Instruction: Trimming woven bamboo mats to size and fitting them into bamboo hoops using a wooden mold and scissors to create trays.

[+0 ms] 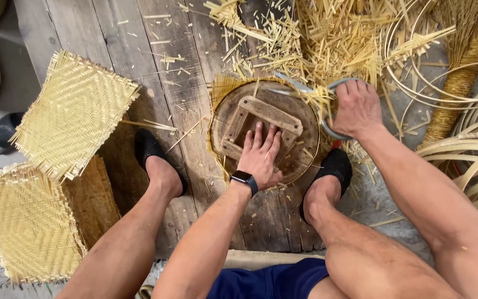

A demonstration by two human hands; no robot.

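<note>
The left hand (260, 156) is lying flat and open on the round wooden block (264, 133), pressing it down so it is not sliding. The block is sitting on the floor boards (139, 61) between the feet. The right hand (356, 108) is squeezing big shears (311, 94) at the block's edge, where straw strips (327, 39) are sticking out.

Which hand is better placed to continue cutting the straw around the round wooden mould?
Probably the right hand: it grips the grey metal shears at the edge, while the left hand presses the round wooden mould.
</note>
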